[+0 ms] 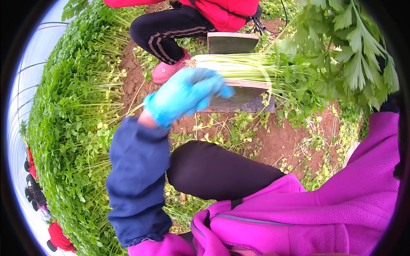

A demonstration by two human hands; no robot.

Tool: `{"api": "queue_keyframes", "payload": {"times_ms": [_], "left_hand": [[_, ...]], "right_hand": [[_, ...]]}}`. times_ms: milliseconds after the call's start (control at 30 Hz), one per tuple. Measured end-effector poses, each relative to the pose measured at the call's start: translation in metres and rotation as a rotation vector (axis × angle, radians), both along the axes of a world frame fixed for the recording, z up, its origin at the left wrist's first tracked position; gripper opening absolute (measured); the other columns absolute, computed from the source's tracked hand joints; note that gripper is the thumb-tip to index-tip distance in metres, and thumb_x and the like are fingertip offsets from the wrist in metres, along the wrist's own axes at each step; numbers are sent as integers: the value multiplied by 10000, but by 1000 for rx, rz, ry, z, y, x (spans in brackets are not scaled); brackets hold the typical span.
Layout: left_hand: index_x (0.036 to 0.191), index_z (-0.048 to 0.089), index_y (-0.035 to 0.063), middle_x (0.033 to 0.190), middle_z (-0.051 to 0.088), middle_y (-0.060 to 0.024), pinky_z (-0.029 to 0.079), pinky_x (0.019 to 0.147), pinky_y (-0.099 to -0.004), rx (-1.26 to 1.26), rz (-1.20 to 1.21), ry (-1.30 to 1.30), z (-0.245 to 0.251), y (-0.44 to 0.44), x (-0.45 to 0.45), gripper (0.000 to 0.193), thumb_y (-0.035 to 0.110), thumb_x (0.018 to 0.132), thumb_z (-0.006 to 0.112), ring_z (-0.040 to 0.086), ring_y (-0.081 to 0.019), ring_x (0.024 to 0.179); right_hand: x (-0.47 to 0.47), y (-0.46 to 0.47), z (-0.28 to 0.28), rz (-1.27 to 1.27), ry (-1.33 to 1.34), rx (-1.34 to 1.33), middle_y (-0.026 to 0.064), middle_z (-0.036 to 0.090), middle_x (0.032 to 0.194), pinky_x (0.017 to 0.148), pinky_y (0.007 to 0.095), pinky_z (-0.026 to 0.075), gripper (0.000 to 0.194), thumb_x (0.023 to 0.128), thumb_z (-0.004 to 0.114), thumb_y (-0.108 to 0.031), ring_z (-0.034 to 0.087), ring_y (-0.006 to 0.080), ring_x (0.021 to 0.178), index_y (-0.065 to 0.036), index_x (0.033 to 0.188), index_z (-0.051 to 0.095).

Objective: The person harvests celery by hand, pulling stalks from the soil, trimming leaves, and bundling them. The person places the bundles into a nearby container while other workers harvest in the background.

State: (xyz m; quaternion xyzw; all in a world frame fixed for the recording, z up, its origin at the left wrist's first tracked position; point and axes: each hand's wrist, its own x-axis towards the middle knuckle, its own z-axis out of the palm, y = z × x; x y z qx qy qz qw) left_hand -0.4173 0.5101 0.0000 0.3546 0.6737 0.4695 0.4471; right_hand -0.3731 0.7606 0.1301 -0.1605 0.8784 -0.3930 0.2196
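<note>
My left hand (189, 92), in a blue glove, is blurred in front of a bundle of celery (243, 64). Its fingers point right and its palm side is hidden, so I cannot tell whether it grips anything. The pale stalks lie between two upright boards (235, 96) of a holder, roots left and leaves right. A thin pale strip (268, 78) curves across the stalks near the leafy end. Large celery leaves (355, 54) hang close to the camera at the upper right. My right hand is out of view.
Opposite me crouches a person in a red top (229, 12) and pink shoes (169, 68). Dense standing celery (73, 128) lines the left. Trimmed leaves (237, 128) litter the brown soil (282, 144). More people (61, 238) are along the far-left edge, beneath a plastic tunnel cover (19, 96).
</note>
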Motion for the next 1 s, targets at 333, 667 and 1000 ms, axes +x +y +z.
{"api": "queue_keyframes", "payload": {"times_ms": [333,667,1000], "left_hand": [[1269,474,3,1098,587,-115,447,852,-313,729,448,812,-1,103,-18,581,181,776,725,576,-190,929],[1199,500,-27,975,614,-94,494,784,-294,512,51,-373,1,64,33,364,227,940,513,608,-151,825],[1250,477,43,1091,591,-116,497,783,-318,401,-380,-184,21,132,87,484,290,859,622,581,-171,946]], "right_hand": [[10,-20,12,9,74,60,59,621,775,419,163,430,343,828,639,-121,533,54,515,69,1096,543],[7,-17,13,1,89,76,59,624,780,431,174,438,335,833,634,-130,536,61,521,57,1096,546],[8,-24,9,1,76,108,59,627,784,444,184,446,328,838,630,-140,540,68,526,45,1096,550]]}}
